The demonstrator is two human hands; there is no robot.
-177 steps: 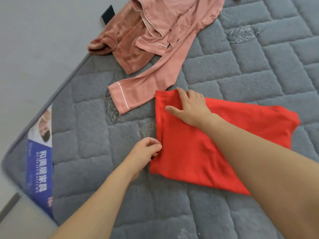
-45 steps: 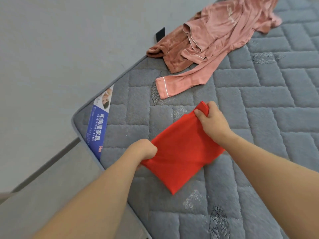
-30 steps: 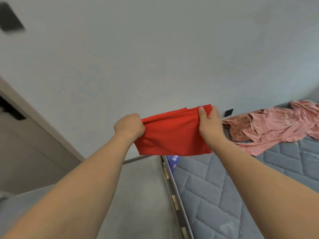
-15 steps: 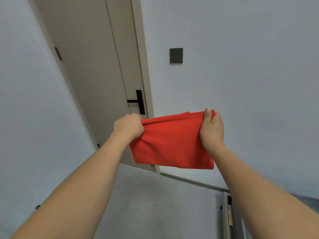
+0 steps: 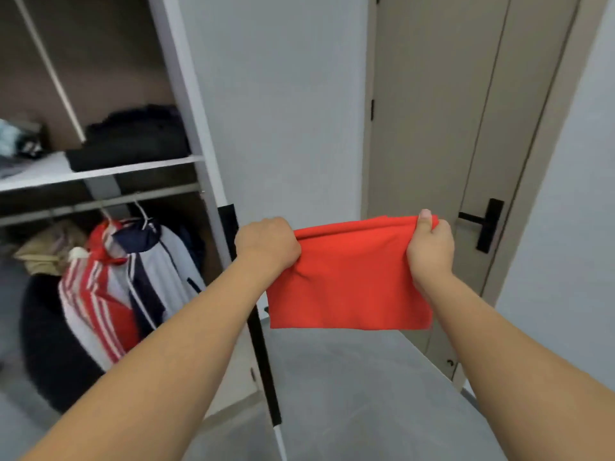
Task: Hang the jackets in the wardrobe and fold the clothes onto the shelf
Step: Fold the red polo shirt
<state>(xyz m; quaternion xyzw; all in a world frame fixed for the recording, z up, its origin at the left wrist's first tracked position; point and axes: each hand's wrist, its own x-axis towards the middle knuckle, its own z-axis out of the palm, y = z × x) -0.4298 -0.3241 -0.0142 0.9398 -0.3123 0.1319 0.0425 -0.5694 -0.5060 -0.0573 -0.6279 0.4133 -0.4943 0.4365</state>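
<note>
A folded red garment [image 5: 349, 281] hangs in the air between my hands. My left hand [image 5: 266, 242] grips its upper left corner, and my right hand [image 5: 431, 247] grips its upper right corner. To the left stands the open wardrobe [image 5: 186, 94]. Its white shelf [image 5: 50, 171] carries a dark folded pile [image 5: 129, 141]. Under the shelf, on the rail [image 5: 100, 202], hang a red-and-white striped jacket [image 5: 96, 304] and a navy-and-white jacket [image 5: 159, 261].
A beige door [image 5: 442, 128] with a black handle [image 5: 484, 227] is straight ahead on the right. A white wall section [image 5: 283, 111] separates it from the wardrobe. Grey floor [image 5: 359, 394] lies below my arms. A dark bulky garment [image 5: 50, 344] hangs low in the wardrobe.
I lifted the folded red garment off the mattress and turned left with it. The bed has left the view; the door has shifted right and the wardrobe has come in.
</note>
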